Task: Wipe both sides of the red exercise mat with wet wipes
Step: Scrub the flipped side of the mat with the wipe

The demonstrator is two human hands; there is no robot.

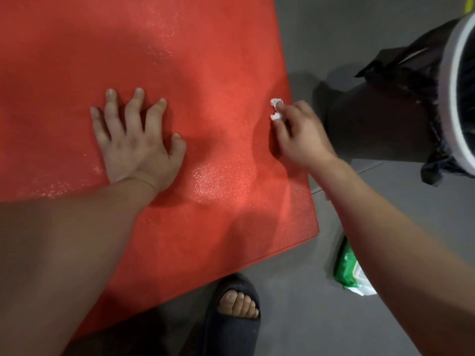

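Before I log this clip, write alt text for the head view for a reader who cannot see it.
A person's right hand pinches a crumpled white wipe on the red mat near its right edge, while the left hand rests on the mat, fingers spread. A bag-lined bin and a green wipes pack sit beside the mat.

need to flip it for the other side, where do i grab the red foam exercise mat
Probably the near right corner of the red foam exercise mat, from the grey floor side, fingers slid under the thin edge. It lies flat, and that corner is bare. The left hand presses its middle; the right hand pinches a crumpled white wipe.
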